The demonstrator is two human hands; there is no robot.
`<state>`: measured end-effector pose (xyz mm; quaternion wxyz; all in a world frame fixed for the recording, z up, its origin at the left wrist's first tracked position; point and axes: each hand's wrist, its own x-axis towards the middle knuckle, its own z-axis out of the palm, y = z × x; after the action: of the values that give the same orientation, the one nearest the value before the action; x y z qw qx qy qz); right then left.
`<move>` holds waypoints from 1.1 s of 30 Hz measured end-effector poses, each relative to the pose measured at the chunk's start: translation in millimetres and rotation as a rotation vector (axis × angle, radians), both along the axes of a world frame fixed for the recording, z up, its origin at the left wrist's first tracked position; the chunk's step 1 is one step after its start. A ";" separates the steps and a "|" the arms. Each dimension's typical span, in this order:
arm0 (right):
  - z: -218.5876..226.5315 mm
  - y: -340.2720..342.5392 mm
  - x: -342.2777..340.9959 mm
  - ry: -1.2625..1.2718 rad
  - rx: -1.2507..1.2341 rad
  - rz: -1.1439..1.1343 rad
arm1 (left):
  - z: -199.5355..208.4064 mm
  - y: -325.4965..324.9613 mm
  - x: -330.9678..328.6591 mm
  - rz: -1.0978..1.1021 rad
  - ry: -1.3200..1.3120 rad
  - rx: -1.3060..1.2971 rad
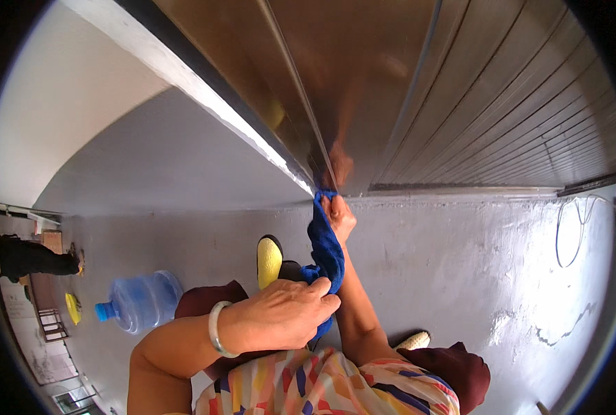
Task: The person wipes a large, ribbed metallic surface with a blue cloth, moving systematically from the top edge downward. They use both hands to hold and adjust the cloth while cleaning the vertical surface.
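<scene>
A long blue cloth (327,238) stretches between my two hands. My left hand (284,315), with a pale bangle (216,330) on its wrist, is closed on the near end of the cloth in front of my body. Farther away, my right hand (340,218) grips the far end, its fingers closed. That end touches the foot of a shiny brown door (367,90), beside a vertical seam. A blurred reflection of the right hand and arm shows in the glossy surface.
A clear blue water jug (142,302) lies on its side on the grey floor (446,277) at left. Beyond it stands a person in black (34,254). A ribbed brown panel (529,104) spans the right. A thin cable loop (576,228) hangs at far right.
</scene>
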<state>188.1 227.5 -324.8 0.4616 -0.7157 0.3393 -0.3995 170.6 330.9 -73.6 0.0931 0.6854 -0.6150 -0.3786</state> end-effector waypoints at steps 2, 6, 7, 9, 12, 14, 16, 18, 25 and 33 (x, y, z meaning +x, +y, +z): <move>21.2 -3.4 -2.5 0.020 -0.107 0.007 | 2.8 1.1 -2.8 -0.005 0.039 0.018; 54.0 -13.3 -3.4 -0.036 -0.291 0.049 | 11.8 -7.5 -9.1 -0.016 0.100 0.033; 36.2 -8.1 -5.6 -0.040 -0.258 0.061 | 8.1 -8.4 -9.5 -0.016 0.099 0.040; 12.4 -7.0 0.2 0.019 -0.183 0.038 | -0.3 -9.8 -1.9 -0.009 0.029 -0.026; -32.0 -8.6 -3.9 0.099 -0.098 -0.005 | -5.8 -6.0 -2.4 -0.004 -0.011 -0.013; -27.8 -10.8 -1.0 0.080 -0.136 -0.048 | -4.0 -5.9 -1.8 -0.014 -0.007 0.043; 9.0 -5.5 -1.2 0.017 -0.184 -0.015 | -5.0 0.7 -4.5 -0.001 0.012 0.023; 34.5 -14.3 -3.9 0.012 -0.281 -0.003 | 3.9 -2.2 -10.8 -0.001 0.025 -0.004; 22.2 -15.7 -0.1 0.006 -0.421 0.049 | 1.9 -3.9 -11.9 0.015 0.021 -0.013; 34.0 -10.7 -4.2 0.069 -0.316 0.005 | 5.0 3.4 -15.7 -0.038 0.003 0.025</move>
<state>184.0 216.8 -290.8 0.3323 -0.7934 0.2861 -0.4221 154.9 334.2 -68.6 0.0783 0.6743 -0.6228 -0.3891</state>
